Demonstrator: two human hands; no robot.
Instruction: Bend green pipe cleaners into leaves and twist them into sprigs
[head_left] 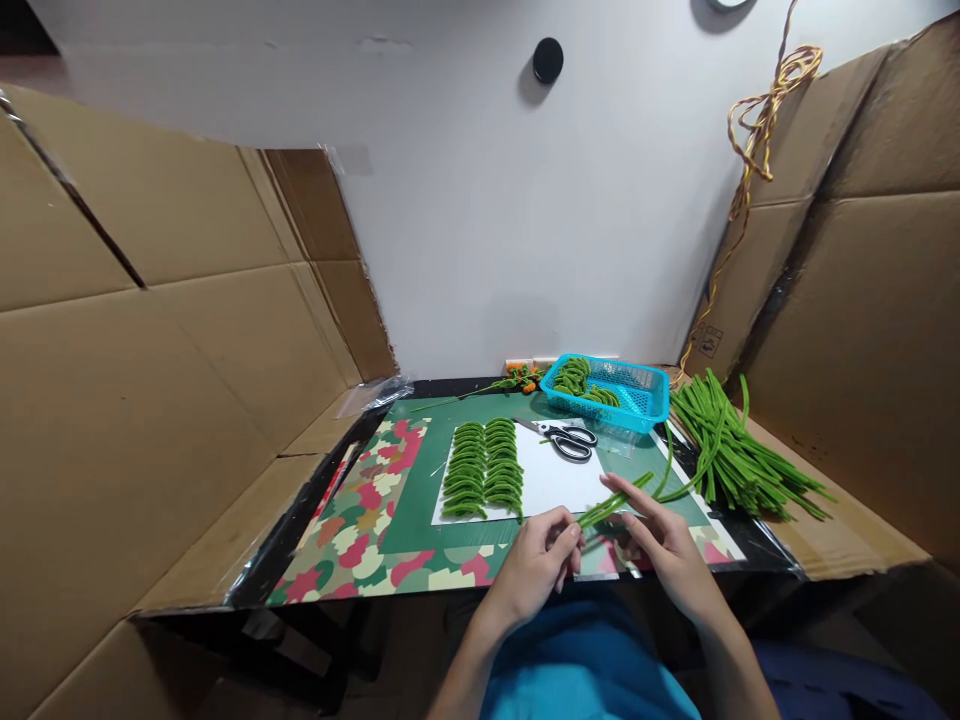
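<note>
My left hand (pixel 541 550) is closed in a pinch on the near end of green pipe cleaners (pixel 604 510), over the mat's front edge. They slant up to the right, and my right hand (pixel 664 545) is beside them with thumb and index finger apart, the index finger against the stems. A longer pipe cleaner (pixel 686 490) curves off toward the loose pile. Short, curved green pieces (pixel 484 468) lie in two columns on a white sheet (pixel 547 490). Scissors (pixel 570 440) with black-and-white handles lie on the sheet, behind my hands.
A blue plastic basket (pixel 641 400) at the back right holds more curved green pieces. A big pile of pipe cleaners (pixel 735 450) lies at the right. Orange-and-green stems (pixel 521 378) lie behind the green mat (pixel 409 500). Cardboard walls (pixel 187 350) flank the table.
</note>
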